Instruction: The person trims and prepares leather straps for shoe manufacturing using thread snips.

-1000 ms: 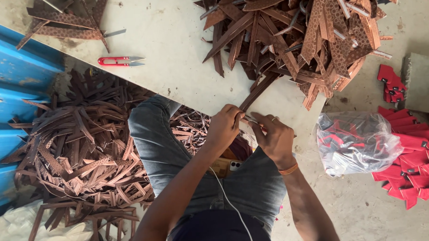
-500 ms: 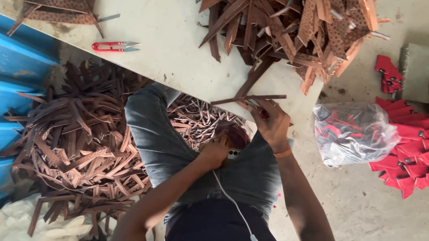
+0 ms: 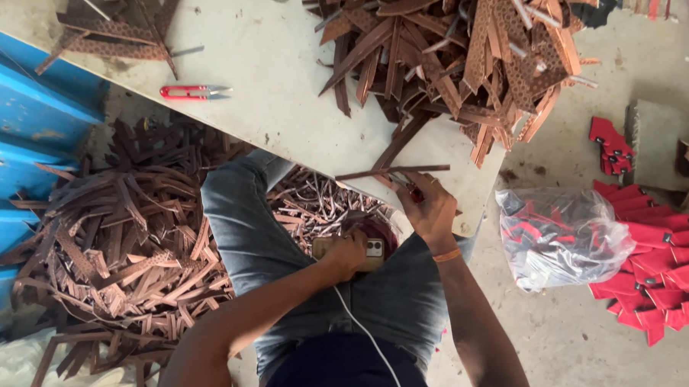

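Observation:
My right hand holds a thin brown strip level at the white table's near edge, with a small red-handled tool between its fingers. My left hand rests on a phone lying on my lap, fingers curled over it. A white cable runs from the phone toward my body. Behind the right hand, a big heap of brown strips covers the table.
Red-handled snips lie on the table at left, and a smaller pile of patterned brown pieces sits at the far left. Cut brown strips litter the floor. A clear bag and red pieces lie at right. A blue wall is at left.
My left hand has let go of the strip and dropped to the phone on my lap. My right hand now holds the strip alone, turned level.

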